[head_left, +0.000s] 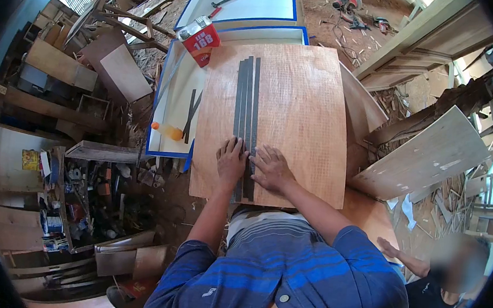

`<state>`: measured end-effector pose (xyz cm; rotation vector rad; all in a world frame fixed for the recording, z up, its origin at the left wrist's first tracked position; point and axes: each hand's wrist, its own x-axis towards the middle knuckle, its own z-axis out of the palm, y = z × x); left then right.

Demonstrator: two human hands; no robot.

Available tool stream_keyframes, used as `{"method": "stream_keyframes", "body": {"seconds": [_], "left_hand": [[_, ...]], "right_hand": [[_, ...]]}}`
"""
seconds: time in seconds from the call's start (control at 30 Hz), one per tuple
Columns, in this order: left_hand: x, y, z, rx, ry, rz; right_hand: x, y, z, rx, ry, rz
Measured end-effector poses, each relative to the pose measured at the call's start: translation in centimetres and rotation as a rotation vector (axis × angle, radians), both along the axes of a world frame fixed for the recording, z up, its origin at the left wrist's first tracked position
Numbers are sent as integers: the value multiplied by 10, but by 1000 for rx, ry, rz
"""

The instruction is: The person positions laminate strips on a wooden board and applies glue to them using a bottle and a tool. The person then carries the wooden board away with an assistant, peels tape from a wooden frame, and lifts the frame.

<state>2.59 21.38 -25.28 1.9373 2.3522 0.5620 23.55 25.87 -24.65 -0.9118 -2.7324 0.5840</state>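
Observation:
Several long dark grey strips (242,98) lie side by side, running lengthwise on a plywood board (302,112) in front of me. My left hand (231,163) rests on the near part of the strips at their left side, fingers stretched forward and a little apart. From the right, my right hand (273,169) lies with spread fingers, its fingertips touching the rightmost strip. Neither hand is wrapped round anything. Under the hands, parts of the strips are hidden; their near ends reach the board's front edge.
A red and white can (200,41) stands by the board's far left corner. In the blue-edged white panel (174,84) lie an orange-capped bottle (167,131) and loose dark strips (191,115). A hammer-like tool (228,0) lies farther back. Another person (432,290) is at right.

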Motion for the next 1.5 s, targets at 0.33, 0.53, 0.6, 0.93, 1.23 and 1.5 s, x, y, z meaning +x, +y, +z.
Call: {"method": "stream_keyframes", "body": {"seconds": [0.33,0.53,0.6,0.93,1.23,1.5], "left_hand": [[2,2,-1,-58,-11,0],[5,-4,-3,-97,18,-28],[4,-4,-5,-110,10,-38],[1,-5,-1,-146,-43,-46],[1,-5,-3,-136,-74,-32],[0,-4,0,-184,-84,-28]], "right_hand": [[-1,6,-5,36,39,9],[3,4,-4,8,54,-27],[5,4,-4,-8,55,-36],[-2,8,-8,-26,11,-19],[-2,8,-14,9,41,-16],[-3,7,-8,-7,34,-14]]}}
